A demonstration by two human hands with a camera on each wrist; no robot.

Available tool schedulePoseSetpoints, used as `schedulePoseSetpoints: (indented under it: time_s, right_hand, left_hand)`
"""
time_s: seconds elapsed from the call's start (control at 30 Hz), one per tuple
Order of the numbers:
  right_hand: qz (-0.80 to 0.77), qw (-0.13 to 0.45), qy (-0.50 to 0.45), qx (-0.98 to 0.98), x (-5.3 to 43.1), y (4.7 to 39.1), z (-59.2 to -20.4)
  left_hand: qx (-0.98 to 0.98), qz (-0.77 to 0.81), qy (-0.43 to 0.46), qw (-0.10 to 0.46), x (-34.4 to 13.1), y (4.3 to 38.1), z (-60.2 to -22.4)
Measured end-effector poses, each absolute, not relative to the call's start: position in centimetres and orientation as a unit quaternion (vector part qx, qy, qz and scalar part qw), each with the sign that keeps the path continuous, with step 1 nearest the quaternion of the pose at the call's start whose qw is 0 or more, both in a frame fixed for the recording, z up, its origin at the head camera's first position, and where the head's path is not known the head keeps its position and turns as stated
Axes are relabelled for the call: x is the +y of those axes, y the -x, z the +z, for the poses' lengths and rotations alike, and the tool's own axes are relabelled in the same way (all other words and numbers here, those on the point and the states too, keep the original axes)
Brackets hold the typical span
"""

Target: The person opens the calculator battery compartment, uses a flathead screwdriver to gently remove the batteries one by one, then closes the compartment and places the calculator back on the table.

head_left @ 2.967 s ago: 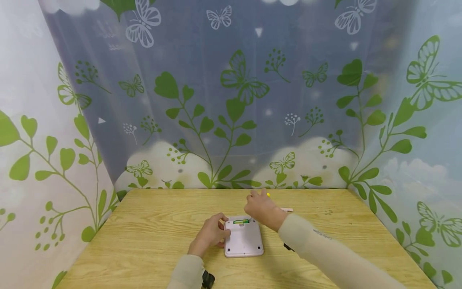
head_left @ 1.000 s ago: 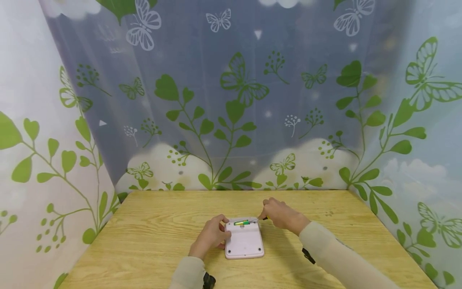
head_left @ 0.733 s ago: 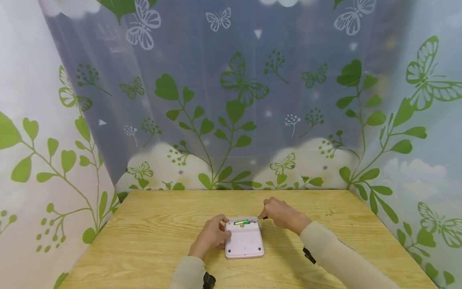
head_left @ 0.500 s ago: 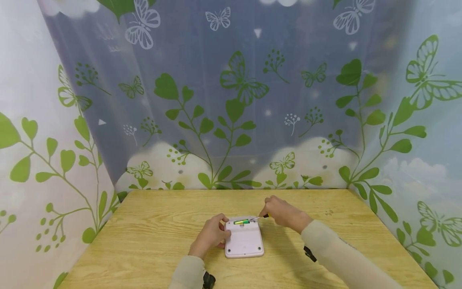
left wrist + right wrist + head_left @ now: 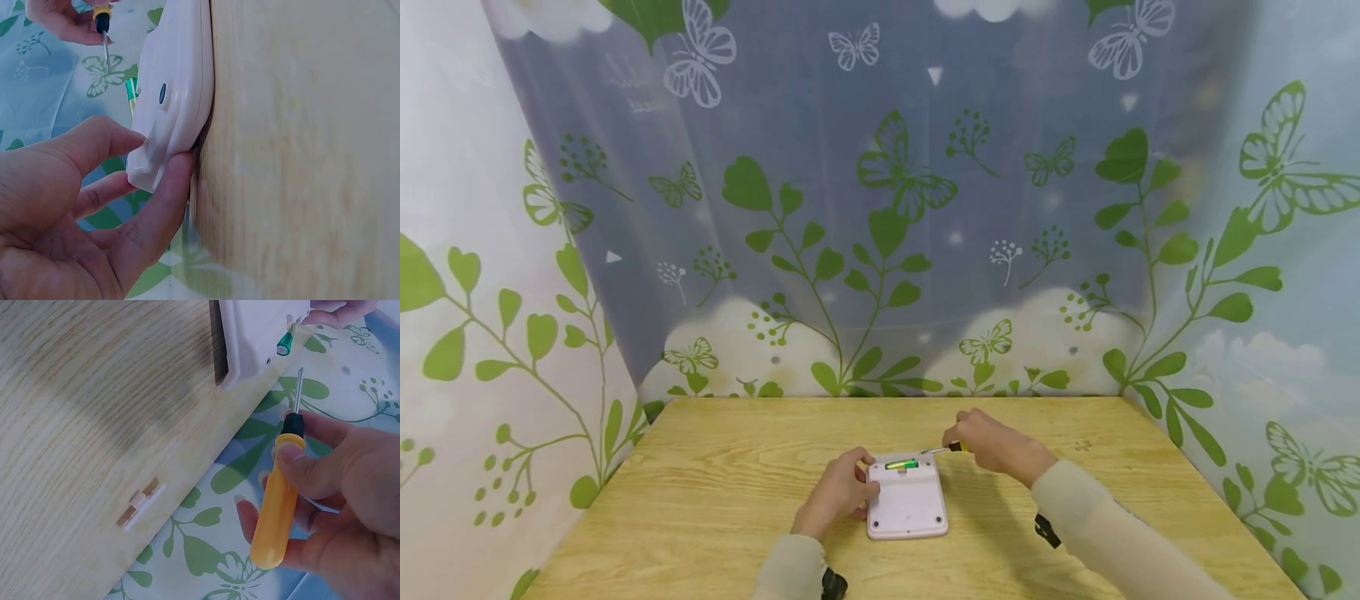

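A pale pink device like a calculator (image 5: 908, 504) lies back side up on the table, its narrow battery slot uncovered near the far edge. In the slot sits a green and gold battery (image 5: 902, 464); its green end (image 5: 285, 344) sticks up out of the slot in the right wrist view. My left hand (image 5: 838, 487) grips the device's left edge, thumb on top and fingers at the side. My right hand (image 5: 992, 443) holds a yellow-handled screwdriver (image 5: 275, 512) with a black collar. Its metal tip points toward the battery, apart from it.
A small pink battery cover (image 5: 142, 505) with a tab lies on the wooden table (image 5: 715, 492) near its far edge; my right hand hides it in the head view. A leaf-patterned curtain (image 5: 805, 250) stands behind the table.
My right hand first moved lower and right, bringing the screwdriver to the battery's right end; now the tip has drawn back. The battery's right end has risen. My left hand stays in place.
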State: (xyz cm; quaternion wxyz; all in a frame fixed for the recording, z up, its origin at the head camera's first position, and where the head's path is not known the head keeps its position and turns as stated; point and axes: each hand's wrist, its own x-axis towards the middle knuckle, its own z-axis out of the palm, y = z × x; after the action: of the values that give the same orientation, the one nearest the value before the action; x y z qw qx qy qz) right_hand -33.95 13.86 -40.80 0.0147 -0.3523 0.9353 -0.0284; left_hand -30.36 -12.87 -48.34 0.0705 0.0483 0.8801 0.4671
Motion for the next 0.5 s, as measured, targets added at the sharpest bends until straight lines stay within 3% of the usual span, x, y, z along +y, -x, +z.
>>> schedulePoseSetpoints:
  time_s: [0.5]
  right_hand:
    - [-0.014,0.004,0.319,0.948,14.43,33.76,-40.6]
  left_hand:
    - [0.883,0.461,-0.052,0.064,-12.81,30.45,-48.47]
